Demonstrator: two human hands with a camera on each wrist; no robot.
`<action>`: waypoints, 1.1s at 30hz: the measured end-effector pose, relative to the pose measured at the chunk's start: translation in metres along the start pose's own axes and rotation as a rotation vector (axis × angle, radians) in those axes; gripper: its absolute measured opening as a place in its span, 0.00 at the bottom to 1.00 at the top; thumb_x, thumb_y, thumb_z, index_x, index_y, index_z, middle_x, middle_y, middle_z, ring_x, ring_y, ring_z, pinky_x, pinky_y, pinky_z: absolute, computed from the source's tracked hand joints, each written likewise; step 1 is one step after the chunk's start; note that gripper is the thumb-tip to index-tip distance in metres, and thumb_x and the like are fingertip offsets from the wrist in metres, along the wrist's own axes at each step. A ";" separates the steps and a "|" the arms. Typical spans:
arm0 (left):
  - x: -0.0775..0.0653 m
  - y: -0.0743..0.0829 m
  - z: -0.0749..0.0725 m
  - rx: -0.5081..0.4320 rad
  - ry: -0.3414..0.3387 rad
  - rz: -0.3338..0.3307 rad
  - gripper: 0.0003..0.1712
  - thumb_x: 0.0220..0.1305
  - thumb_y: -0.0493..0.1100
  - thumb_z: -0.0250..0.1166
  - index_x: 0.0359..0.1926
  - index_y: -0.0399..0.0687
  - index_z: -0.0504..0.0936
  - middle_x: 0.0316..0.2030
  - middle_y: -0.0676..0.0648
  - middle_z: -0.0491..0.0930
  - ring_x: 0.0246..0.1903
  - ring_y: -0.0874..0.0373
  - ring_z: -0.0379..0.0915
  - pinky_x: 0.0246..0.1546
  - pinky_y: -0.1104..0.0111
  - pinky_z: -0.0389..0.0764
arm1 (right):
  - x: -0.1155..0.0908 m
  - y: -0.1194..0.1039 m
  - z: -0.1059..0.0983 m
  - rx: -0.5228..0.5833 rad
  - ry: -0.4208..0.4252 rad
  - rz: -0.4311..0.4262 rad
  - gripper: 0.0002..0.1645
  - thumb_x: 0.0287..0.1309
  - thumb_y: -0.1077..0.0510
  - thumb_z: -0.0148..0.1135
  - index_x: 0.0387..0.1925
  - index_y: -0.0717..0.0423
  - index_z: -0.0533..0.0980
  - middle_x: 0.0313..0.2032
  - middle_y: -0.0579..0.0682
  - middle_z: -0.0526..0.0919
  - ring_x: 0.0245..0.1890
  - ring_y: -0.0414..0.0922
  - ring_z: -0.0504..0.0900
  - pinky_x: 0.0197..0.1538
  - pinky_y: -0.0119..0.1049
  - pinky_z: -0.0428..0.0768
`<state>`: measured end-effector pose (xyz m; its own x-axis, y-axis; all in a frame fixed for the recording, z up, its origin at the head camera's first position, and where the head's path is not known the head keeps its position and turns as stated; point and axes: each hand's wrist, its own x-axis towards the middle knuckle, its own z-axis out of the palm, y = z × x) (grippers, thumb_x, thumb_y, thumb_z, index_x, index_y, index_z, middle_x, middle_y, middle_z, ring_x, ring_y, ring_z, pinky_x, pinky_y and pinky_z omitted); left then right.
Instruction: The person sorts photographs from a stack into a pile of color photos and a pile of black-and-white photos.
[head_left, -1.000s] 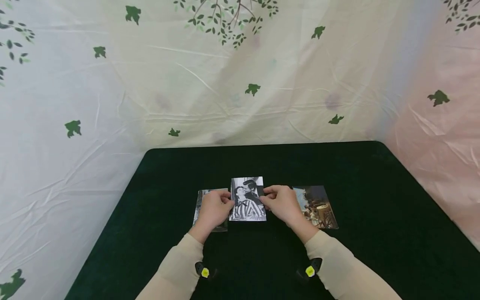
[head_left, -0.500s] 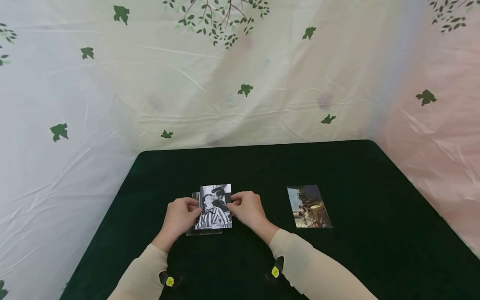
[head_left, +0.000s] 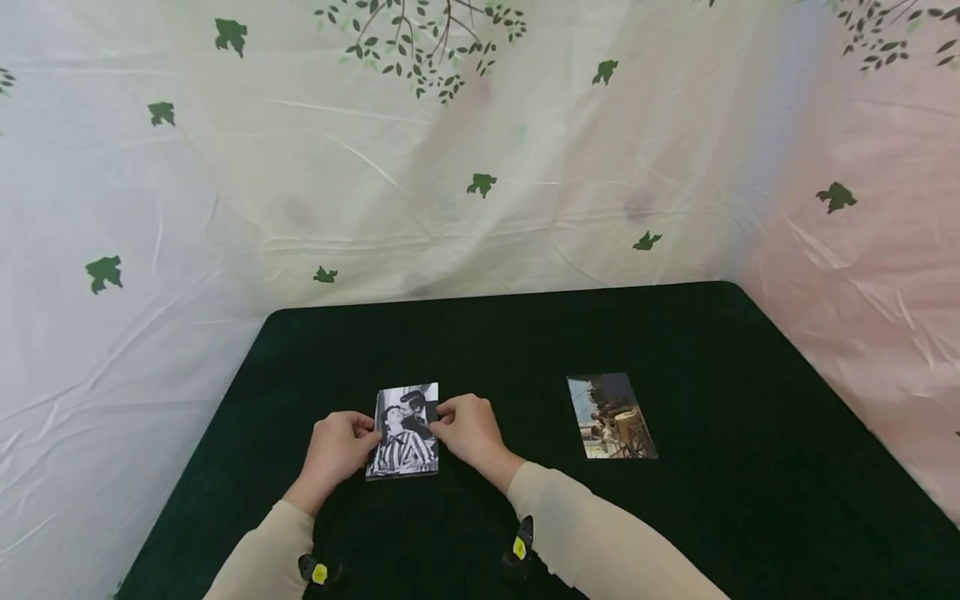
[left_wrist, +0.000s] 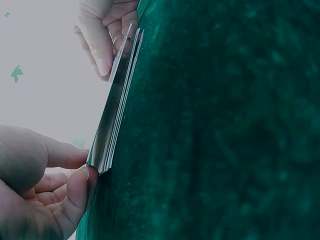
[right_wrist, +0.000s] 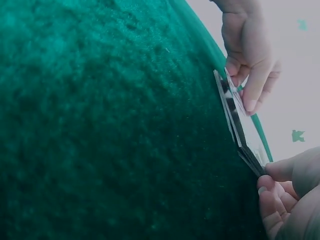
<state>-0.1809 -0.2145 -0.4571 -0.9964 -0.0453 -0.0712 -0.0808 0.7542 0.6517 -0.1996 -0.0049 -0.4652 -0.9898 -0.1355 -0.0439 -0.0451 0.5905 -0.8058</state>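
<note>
A black-and-white photo card (head_left: 406,437) of a couple lies over a stack of cards on the dark green table in the head view. My left hand (head_left: 339,450) pinches the card's left edge between thumb and fingers. At its right edge my right hand (head_left: 472,429) holds it the same way. Side-on in the left wrist view, several thin cards form the stack (left_wrist: 126,107), and the top card leans slightly away from those below. A narrow gap also shows above the stack (right_wrist: 227,112) in the right wrist view. The lower cards' faces are hidden.
A colour picture card (head_left: 611,417) lies flat by itself to the right of my hands. Green cloth covers the table (head_left: 510,342), which has rounded far corners. Behind it hangs a pale curtain (head_left: 420,217) printed with leaves.
Both hands have carried the black-and-white photo card left and slightly nearer, from beside the stack to over it. The colour card has stayed on the table while the head view shifted.
</note>
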 end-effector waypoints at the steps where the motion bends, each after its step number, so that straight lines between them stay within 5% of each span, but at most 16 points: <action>1: 0.001 0.000 0.001 0.006 0.006 0.003 0.12 0.61 0.40 0.66 0.43 0.37 0.82 0.28 0.48 0.79 0.23 0.59 0.73 0.25 0.66 0.75 | 0.000 0.001 0.000 -0.005 0.003 0.002 0.16 0.54 0.56 0.70 0.46 0.56 0.82 0.28 0.42 0.79 0.26 0.35 0.77 0.30 0.30 0.77; 13: 0.001 -0.002 0.002 0.096 0.043 0.037 0.12 0.59 0.41 0.68 0.41 0.38 0.85 0.27 0.48 0.79 0.25 0.57 0.71 0.27 0.65 0.70 | 0.000 0.003 0.008 -0.057 0.022 -0.004 0.16 0.54 0.56 0.71 0.45 0.55 0.83 0.25 0.40 0.78 0.23 0.35 0.75 0.28 0.30 0.74; 33: 0.003 -0.008 0.003 0.069 0.019 0.047 0.12 0.59 0.40 0.68 0.43 0.38 0.83 0.27 0.49 0.78 0.25 0.58 0.71 0.27 0.65 0.72 | 0.001 0.006 0.010 -0.048 0.037 -0.015 0.16 0.52 0.56 0.72 0.44 0.55 0.82 0.25 0.39 0.78 0.24 0.34 0.75 0.28 0.30 0.74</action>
<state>-0.1831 -0.2184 -0.4649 -0.9994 -0.0207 -0.0269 -0.0327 0.7993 0.6000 -0.1998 -0.0090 -0.4763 -0.9932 -0.1157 -0.0101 -0.0651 0.6266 -0.7766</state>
